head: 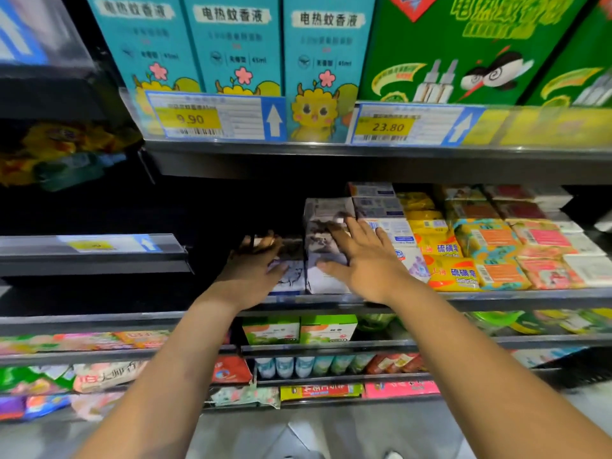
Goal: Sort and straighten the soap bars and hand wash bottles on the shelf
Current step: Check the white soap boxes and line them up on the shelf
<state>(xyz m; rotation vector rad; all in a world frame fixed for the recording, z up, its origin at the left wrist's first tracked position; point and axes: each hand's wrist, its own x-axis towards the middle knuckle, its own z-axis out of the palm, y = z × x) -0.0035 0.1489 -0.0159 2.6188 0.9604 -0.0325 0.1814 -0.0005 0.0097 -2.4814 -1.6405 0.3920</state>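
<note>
Two bare forearms (pixel 185 352), uncovered along all their visible length, each end in a bare hand: the left hand (pixel 255 270) and the right hand (pixel 364 260). The left hand's fingertips look blurred.

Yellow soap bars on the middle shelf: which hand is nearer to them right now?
Right. The right hand lies spread on the grey boxes, left of the yellow soap bars; the left hand is farther left, at the boxes' other side.
</note>
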